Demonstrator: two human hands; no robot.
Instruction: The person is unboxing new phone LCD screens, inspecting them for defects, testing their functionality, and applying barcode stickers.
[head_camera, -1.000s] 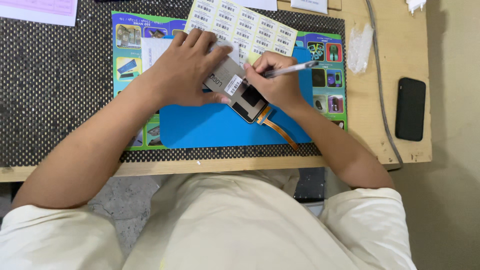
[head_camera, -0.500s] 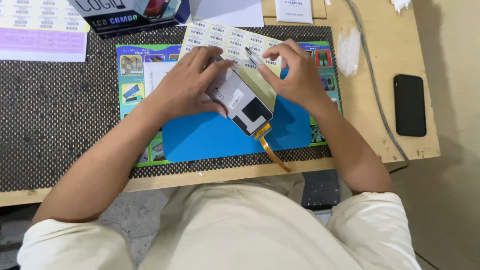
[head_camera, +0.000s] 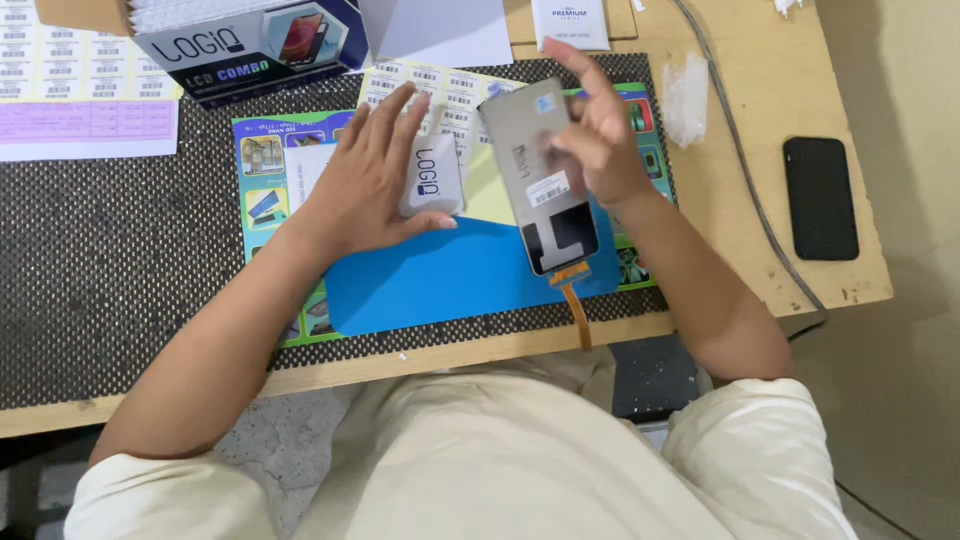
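Note:
My right hand (head_camera: 598, 145) holds a grey phone display panel (head_camera: 535, 175) by its upper right edge, with the fingers partly blurred. The panel is tilted up above the blue mat (head_camera: 450, 275), and its orange flex cable (head_camera: 575, 305) hangs toward the table's front edge. My left hand (head_camera: 365, 185) lies spread on the mat. A small white packet (head_camera: 432, 178) is pinched between its thumb and forefinger. A yellowish sheet of barcode labels (head_camera: 455, 90) lies under both hands.
A printed cardboard box (head_camera: 250, 40) stands at the back left beside more label sheets (head_camera: 60, 65) and a pink sheet (head_camera: 90, 120). At the right lie a black phone (head_camera: 820, 195) and a grey cable (head_camera: 740, 150). A white card (head_camera: 570, 20) is at the back.
My right hand has lifted the display panel up and to the right, and the pen it held no longer shows. My left hand left the panel and now has the white packet.

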